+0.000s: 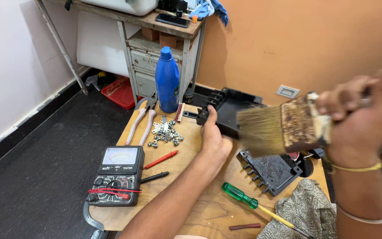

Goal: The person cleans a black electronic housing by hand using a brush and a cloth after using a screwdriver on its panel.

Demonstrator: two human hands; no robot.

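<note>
Orange wall behind the wooden table (173, 159); my left hand (213, 141) clamped the black plastic housing (233, 108) near its far edge. My right hand (359, 115), closed on a brush (284, 128), was dusting; next, I judged, steadier strokes.

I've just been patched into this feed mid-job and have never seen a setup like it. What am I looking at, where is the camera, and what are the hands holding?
There is no machine here: a person is working with two bare hands, and the single picture comes from a camera worn on their head, looking down at a small wooden table.

The left hand grips the edge of a black plastic casing, holding it tilted up off the table. The right hand holds a wide paintbrush, bristles pointing at the casing; it is blurred.

On the table lie a multimeter with red and black probes, pliers, a pile of small metal screws and clips, a blue bottle, a green-handled screwdriver, a second black finned part and a grey cloth.
</note>
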